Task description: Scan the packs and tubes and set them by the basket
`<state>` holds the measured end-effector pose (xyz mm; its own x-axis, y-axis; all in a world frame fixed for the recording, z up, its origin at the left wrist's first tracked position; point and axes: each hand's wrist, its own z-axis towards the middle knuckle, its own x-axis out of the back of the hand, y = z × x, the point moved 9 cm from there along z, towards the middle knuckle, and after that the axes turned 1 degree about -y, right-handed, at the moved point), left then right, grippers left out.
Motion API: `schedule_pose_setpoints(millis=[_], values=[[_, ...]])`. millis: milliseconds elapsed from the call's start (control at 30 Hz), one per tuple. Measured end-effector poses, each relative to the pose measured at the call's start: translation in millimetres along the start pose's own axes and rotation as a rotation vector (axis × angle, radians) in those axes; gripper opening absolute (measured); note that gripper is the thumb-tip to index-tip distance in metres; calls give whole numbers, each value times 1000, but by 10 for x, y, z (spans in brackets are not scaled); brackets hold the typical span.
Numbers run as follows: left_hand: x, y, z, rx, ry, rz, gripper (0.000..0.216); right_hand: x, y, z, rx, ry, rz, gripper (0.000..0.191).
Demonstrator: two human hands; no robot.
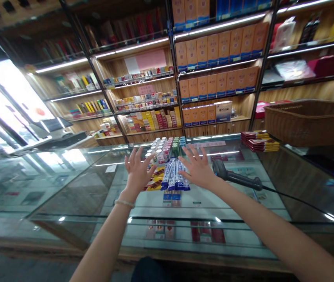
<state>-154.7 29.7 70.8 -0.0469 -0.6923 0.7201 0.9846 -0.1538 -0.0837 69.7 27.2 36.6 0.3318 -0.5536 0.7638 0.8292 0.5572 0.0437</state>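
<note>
Fingers spread wide and palm turned down, my left hand (137, 172) is over the glass worktop (149, 203) just left of the middle of the frame, pinching nothing. Its thumb side points rightward, and the inner fingers end at the left edge of some yellow and brown packets (157, 181). Beyond these, a little higher in the frame, rows of small tubs (162, 150) stand close together, white lids at the left and green sides at the right.

Next to the right, at the centre of the frame, lie the slim blue-and-white packs (173, 178), side by side in a slight fan. Their long axis runs away from me, up and down in the frame, so one long side faces each of my hands. They lie rightward from my left hand, with the yellow packets between, and immediately leftward of my right hand (198, 168), whose inner fingers overlap their right edge in this view. Mine on the right is therefore the nearer; it too is spread and holds nothing. I cannot tell whether either touches what is beneath.

Further right, a dark handheld scanner (239, 179) lies slantwise beside my right wrist, its cable trailing to the lower right. Dark red and yellow packets (259, 141) are stacked above it, and a woven basket (307, 125) fills the right edge.
</note>
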Motion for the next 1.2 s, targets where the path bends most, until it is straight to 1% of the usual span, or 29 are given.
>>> schedule_pose_setpoints(millis=[167,267,367,567,700,833,967,1033,1200], values=[[-50,-276,-184,-18,-16,19,36,-153,-379,140,72,-47,63,61],[-80,-385,-303,-33,-8,43,37,-264,-602,219,116,-80,105,63],[-124,-468,-404,-26,2,35,37,-402,-773,270,142,-151,143,66],[-188,-537,-505,0,-19,19,35,-566,-923,293,108,-286,180,76],[-212,-568,-515,6,-81,-4,38,-639,-960,258,95,-345,176,80],[-274,-621,-532,-39,-206,-20,43,-655,-1008,235,140,-326,130,75],[-328,-671,-633,-115,-340,-6,50,-640,-1059,224,194,-290,106,65],[-327,-697,-699,-135,-372,9,52,-631,-1080,216,210,-273,105,62],[-292,-760,-822,-142,-407,22,47,-581,-1148,171,240,-229,93,55]])
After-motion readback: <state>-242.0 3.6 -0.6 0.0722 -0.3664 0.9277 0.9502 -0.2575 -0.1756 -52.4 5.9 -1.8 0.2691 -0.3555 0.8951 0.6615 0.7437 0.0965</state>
